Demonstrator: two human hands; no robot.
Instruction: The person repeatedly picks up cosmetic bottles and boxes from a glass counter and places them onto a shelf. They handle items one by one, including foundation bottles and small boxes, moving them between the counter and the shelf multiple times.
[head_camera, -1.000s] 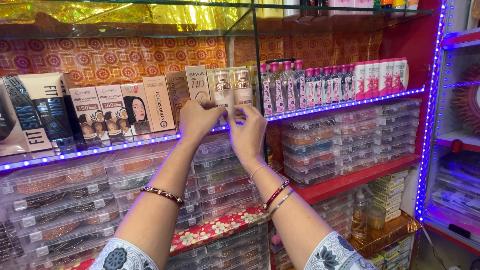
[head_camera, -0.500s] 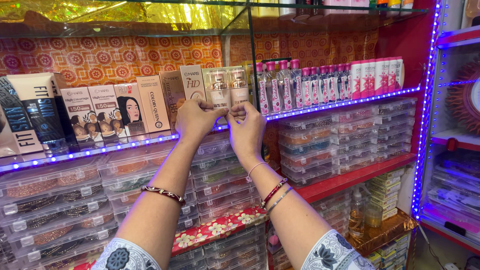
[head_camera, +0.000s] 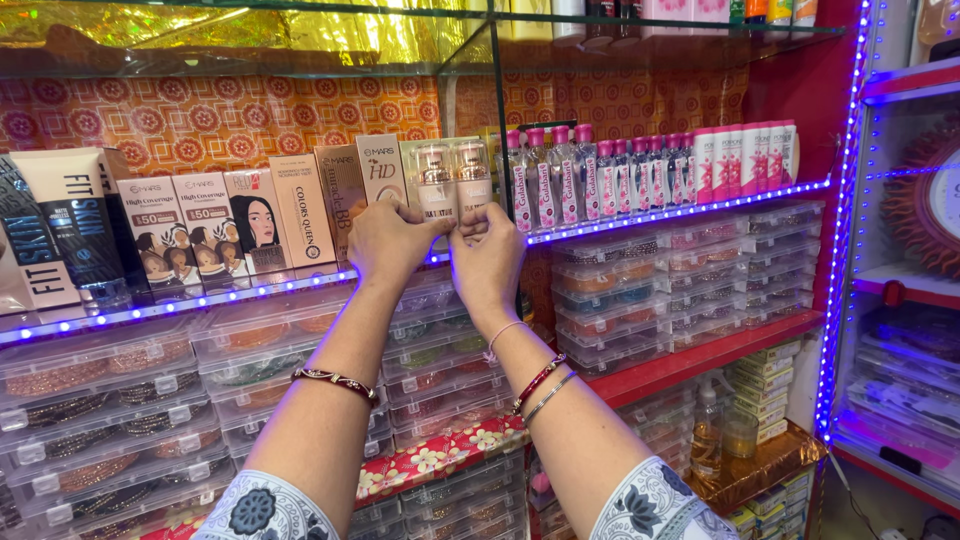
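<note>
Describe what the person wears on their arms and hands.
Both sleeves are short, white with a dark blue floral print. The left wrist carries one dark red bangle with pale markings. The right wrist carries a thin pale band, a red bangle and a silvery bangle. No rings show.

Both hands, left hand (head_camera: 392, 240) and right hand (head_camera: 487, 258), have closed together on the two clear-capped bottles (head_camera: 452, 180)

Pink-capped bottles (head_camera: 560, 180) to my right, cosmetic cartons (head_camera: 210, 225) to my left, clear bangle boxes (head_camera: 120, 400) stacked below my wrists
</note>
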